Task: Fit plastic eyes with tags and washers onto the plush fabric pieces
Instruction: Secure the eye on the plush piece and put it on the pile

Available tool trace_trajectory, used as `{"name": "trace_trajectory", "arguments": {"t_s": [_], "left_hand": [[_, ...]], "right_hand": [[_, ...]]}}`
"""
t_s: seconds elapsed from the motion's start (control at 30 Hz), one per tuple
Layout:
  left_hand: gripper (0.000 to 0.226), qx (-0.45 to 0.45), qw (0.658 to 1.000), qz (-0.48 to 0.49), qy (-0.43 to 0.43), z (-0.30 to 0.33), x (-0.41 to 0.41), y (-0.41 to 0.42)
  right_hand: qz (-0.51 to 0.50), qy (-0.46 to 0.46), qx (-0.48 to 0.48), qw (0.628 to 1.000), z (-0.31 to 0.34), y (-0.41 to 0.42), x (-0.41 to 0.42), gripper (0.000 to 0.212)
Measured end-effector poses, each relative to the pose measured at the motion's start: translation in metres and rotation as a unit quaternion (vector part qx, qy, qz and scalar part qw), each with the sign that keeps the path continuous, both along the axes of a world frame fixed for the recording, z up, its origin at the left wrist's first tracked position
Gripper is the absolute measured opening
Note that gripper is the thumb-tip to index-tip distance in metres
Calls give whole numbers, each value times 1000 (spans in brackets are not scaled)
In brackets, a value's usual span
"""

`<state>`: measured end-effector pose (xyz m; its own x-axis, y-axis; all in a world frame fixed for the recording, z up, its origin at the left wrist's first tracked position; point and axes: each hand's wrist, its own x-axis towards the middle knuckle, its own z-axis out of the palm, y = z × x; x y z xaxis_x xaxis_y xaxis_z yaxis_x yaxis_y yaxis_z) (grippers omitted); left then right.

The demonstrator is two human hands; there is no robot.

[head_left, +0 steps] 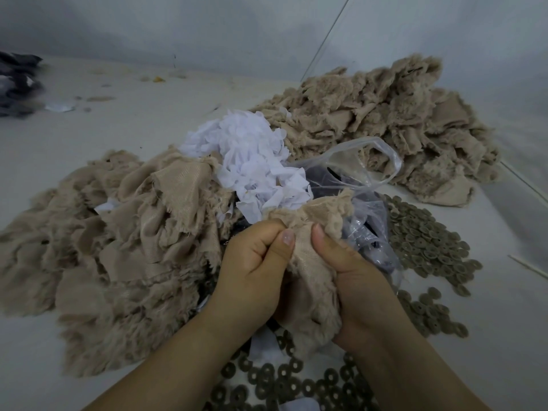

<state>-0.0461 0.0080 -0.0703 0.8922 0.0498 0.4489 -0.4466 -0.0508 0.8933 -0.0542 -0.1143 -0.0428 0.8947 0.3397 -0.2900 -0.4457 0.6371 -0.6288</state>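
Note:
Both my hands hold one beige plush fabric piece [308, 262] just above the table, its woven back turned up. My left hand [252, 268] grips its left edge, thumb pressed on the cloth. My right hand [350, 277] grips the right side, thumb on top. A heap of white tags [252, 161] lies behind the hands. Olive-brown washers [427, 241] spread to the right and also along the near edge. A clear plastic bag [355, 179] with dark parts inside sits behind the held piece. No plastic eye is plainly visible in my hands.
A pile of beige plush pieces [118, 232] fills the left, and a second pile [385, 120] lies at the back right. Dark fabric [17, 81] sits at the far left edge. A thin stick [527, 266] lies at the right. The pale tabletop [118, 114] meets a grey wall.

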Motion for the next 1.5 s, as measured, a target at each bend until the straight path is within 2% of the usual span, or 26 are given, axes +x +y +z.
{"name": "trace_trajectory", "arguments": {"t_s": [0.27, 0.47, 0.6, 0.77, 0.87, 0.93, 1.0, 1.03, 1.1, 1.13, 1.17, 1.2, 1.23, 1.3, 1.33, 1.5], "left_hand": [[38, 51, 998, 42, -9, 0, 4, 0], [43, -19, 1000, 6, 16, 3, 1, 1], [47, -19, 1000, 11, 19, 4, 1, 3], [38, -26, 999, 5, 41, 5, 3, 7], [36, -32, 998, 4, 46, 5, 4, 9], [37, -38, 998, 7, 57, 4, 4, 10], [34, -48, 996, 17, 67, 4, 5, 11], [33, -51, 996, 19, 71, 4, 5, 12], [31, -47, 996, 20, 75, 3, 6, 11], [30, -41, 996, 20, 73, 3, 6, 10], [30, -35, 997, 21, 71, 2, 6, 10], [31, -29, 997, 19, 69, 2, 6, 9], [32, -25, 997, 16, 67, 1, 6, 8], [34, -25, 998, 6, 66, 1, 5, 8], [34, -26, 997, 3, 66, 1, 5, 8], [34, -26, 998, 0, 63, 0, 6, 8]], "right_hand": [[70, 57, 39, 995, 3, -3, 1, 47], [56, 30, 7, 998, 0, -1, 1, 47], [37, 13, -24, 999, -1, -1, 1, 42], [35, -7, -19, 999, 2, -5, 2, 43], [24, -49, -70, 996, 2, -11, 4, 35], [-4, -80, -140, 987, 4, -17, 8, 34], [-91, -150, -264, 948, 6, -29, 14, 28], [-161, -198, -327, 910, 8, -38, 19, 22], [-301, -220, -439, 818, 9, -57, 29, 23], [-345, -212, -502, 764, 7, -67, 36, 21], [-348, -208, -580, 706, 5, -73, 43, 19], [-306, -209, -658, 656, 3, -77, 51, 16], [-230, -208, -719, 622, -1, -80, 59, 17], [-67, -192, -800, 565, -11, -80, 73, 26], [-24, -174, -823, 541, -14, -77, 77, 27], [-42, -131, -845, 516, -27, -75, 85, 20]]}}
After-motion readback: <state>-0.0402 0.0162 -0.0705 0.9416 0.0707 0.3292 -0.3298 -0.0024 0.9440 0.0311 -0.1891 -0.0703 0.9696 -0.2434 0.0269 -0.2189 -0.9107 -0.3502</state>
